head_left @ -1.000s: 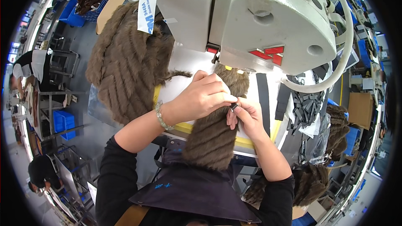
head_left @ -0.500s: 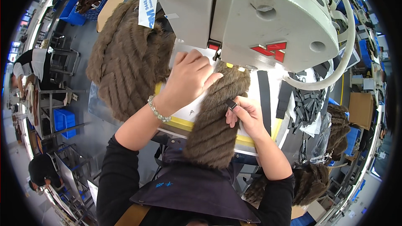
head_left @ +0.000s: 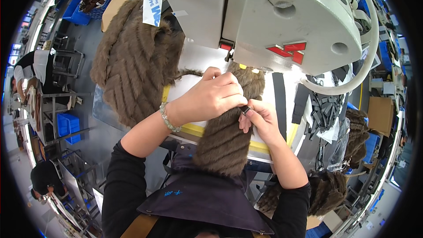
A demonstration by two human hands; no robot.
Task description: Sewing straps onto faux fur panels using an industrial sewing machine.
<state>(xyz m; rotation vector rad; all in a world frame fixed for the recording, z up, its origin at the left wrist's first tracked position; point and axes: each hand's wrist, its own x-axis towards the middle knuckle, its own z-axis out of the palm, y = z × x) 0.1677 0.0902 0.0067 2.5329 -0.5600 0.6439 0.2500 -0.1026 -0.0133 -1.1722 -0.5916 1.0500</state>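
Observation:
Between the thumb and fingers of my right hand [head_left: 264,121] is a small folded black strap [head_left: 246,109] with a shiny edge. My left hand [head_left: 205,98], with a beaded bracelet at its wrist, pinches at the strap's upper end; its fingertips partly hide it. Both hands are over a long brown fur piece [head_left: 224,145], which runs from under the sewing machine head [head_left: 304,26] down over the table's near edge toward my apron. The needle area shows only in part behind the machine's casing.
A large brown fur bundle [head_left: 136,66] lies left of the machine. To the right are a long black strip [head_left: 279,101], a pile of short black straps [head_left: 325,110] and more fur [head_left: 328,194]. A white hose [head_left: 339,90] loops beside the machine head. Two people work far left.
My left hand has come down and to the right from beside the machine head to the strap. My right hand stays nearly in place with the strap.

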